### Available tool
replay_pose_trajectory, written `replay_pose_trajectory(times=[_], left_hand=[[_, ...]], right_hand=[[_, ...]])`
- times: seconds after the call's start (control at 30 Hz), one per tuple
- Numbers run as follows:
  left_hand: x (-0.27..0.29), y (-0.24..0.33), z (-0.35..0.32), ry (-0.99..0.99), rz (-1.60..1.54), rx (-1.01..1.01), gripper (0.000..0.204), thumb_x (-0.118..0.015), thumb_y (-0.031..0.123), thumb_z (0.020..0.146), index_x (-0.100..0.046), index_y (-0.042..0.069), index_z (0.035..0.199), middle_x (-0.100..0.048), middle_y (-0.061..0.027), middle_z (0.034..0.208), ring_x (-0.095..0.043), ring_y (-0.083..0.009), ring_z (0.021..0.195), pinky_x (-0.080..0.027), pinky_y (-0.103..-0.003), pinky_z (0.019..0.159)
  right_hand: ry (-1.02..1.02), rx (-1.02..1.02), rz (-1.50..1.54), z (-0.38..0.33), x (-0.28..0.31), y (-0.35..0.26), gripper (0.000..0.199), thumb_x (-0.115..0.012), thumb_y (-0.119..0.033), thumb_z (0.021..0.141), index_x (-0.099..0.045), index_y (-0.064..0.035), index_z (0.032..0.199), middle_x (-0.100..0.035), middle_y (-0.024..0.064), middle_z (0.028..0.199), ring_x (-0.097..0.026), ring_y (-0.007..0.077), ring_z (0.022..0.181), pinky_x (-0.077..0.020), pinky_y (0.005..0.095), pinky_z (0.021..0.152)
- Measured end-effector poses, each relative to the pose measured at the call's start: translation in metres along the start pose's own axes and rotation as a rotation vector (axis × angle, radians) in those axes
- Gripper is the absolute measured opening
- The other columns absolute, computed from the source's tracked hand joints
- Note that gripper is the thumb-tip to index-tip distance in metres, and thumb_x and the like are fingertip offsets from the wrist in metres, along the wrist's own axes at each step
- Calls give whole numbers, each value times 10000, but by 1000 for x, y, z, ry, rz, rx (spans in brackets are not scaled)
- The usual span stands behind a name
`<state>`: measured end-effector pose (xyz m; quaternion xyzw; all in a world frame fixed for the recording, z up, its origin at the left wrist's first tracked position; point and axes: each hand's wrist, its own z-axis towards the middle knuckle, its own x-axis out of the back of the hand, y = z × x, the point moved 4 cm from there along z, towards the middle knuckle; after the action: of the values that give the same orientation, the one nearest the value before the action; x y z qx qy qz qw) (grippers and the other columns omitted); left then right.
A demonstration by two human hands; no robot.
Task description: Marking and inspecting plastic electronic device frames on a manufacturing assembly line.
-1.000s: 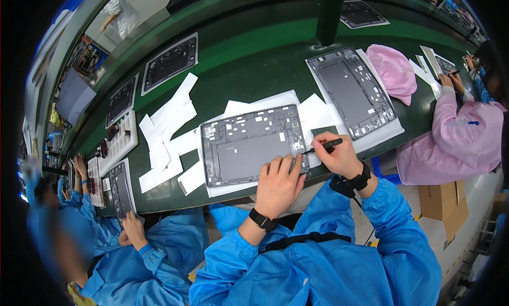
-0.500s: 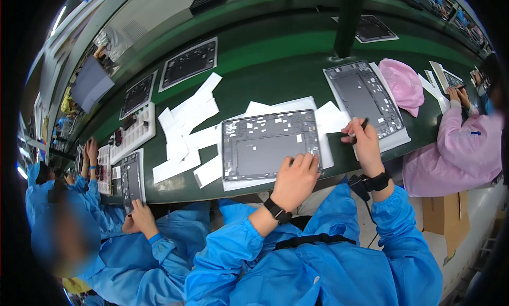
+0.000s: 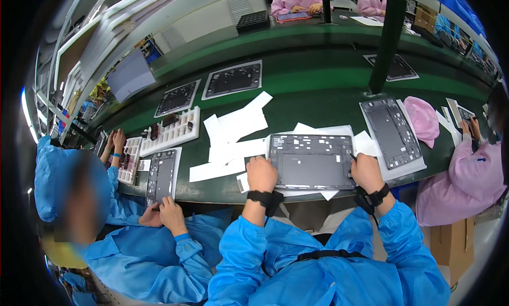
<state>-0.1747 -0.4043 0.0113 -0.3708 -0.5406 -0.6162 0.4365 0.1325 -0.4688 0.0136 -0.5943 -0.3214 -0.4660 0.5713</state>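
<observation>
A grey tablet housing (image 3: 315,163) with many small white and dark pieces on it lies on white sheets (image 3: 328,130) in front of me. My left hand (image 3: 262,173) is closed at its left edge, the thumb hidden. At its right edge is my right hand (image 3: 367,171), fingers curled. The dark tip of a black pen-like tool (image 3: 353,156) shows above that hand, and the rest of it is hidden. To the right, a second grey tablet housing (image 3: 391,134) rests on a white sheet. White paper strips (image 3: 233,128) overlap loosely to the left.
More tablet housings lie at the back, one (image 3: 233,79) on a white sheet. On the left, a white tray (image 3: 180,131) holds dark parts beside a co-worker's hands (image 3: 168,216). A green post (image 3: 386,51) rises behind. A pink cap (image 3: 421,120) lies near another person's pink sleeve (image 3: 456,168).
My left hand has gone from the housing's lower right to its left edge. My right hand has come down to the right edge with the tool. The whole view has shifted.
</observation>
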Motion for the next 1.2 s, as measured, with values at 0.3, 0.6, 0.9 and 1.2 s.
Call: replay_pose_trajectory(times=[0.3,0.6,0.9,1.2], left_hand=[[95,54,127,257,-437,-142,244,-496,229,983,-526,-10,1024,-657,-285,905,-618,-478,898,-488,-528,750],[-55,37,352,83,-328,-184,198,-544,143,891,-647,12,997,-676,-222,965,-629,-423,967,-502,-484,858],[7,-49,418,195,176,-209,266,-502,197,875,-704,24,871,-657,-238,968,-656,-382,906,-544,-449,779],[27,-234,469,-46,224,636,454,-494,274,917,-598,24,1281,-517,-211,1389,-547,-357,1245,-448,-435,1032]], right_hand=[[349,94,92,115,95,-33,216,-585,-160,858,-609,51,815,-637,280,764,-629,457,752,-502,534,714],[251,-60,-19,354,0,-12,205,-535,-88,830,-680,40,897,-664,290,962,-648,449,935,-532,506,832],[32,-38,-148,377,-18,-8,254,-615,-166,842,-663,77,896,-663,289,845,-662,417,884,-547,469,799],[-44,18,560,277,86,-61,266,-628,-182,912,-561,9,739,-572,40,621,-527,131,569,-385,288,537]])
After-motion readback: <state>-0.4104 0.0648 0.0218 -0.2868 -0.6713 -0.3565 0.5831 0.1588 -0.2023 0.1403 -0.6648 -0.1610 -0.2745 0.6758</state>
